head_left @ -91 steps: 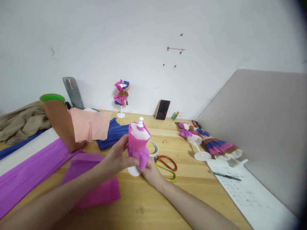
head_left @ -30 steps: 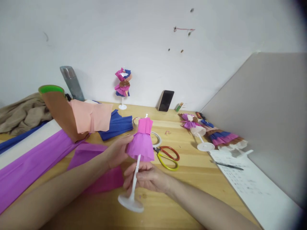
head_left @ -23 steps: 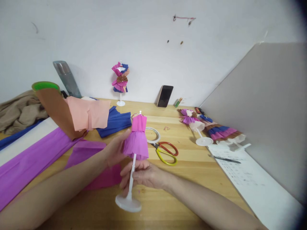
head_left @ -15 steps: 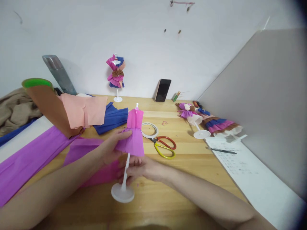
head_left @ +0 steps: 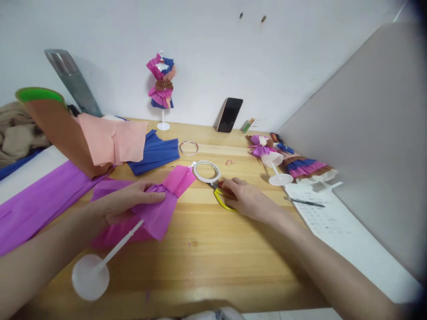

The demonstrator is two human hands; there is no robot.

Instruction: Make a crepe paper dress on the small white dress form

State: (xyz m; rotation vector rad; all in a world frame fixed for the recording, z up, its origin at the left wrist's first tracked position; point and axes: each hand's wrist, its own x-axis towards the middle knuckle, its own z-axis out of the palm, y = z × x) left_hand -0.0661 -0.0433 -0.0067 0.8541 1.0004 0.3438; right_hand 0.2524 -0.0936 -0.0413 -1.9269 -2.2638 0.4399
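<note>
My left hand [head_left: 136, 200] is closed around the skirt of a small mannequin in a pink and purple crepe-paper dress [head_left: 163, 202]. The mannequin tilts, with its head towards the upper right and its white round base [head_left: 90, 278] towards the lower left. My right hand [head_left: 245, 198] has its fingers on the handles of the scissors [head_left: 222, 201], which lie on the table. It covers most of the red handle, while the yellow one shows. A roll of white tape [head_left: 206, 171] touches the scissors' blades, close to the mannequin's head.
Brown, peach [head_left: 113, 140], blue [head_left: 153, 153] and purple crepe paper lies on the left. Behind stand a dressed mannequin [head_left: 163, 84], a phone [head_left: 229, 115] and a bottle [head_left: 73, 80]. Paper dresses [head_left: 310, 171], a pen [head_left: 307, 202] and a written sheet [head_left: 333, 231] lie right.
The mannequin has gone from upright to tilted, its base swinging left. My right hand has left its stand and moved right onto the scissors. The view has shifted down slightly.
</note>
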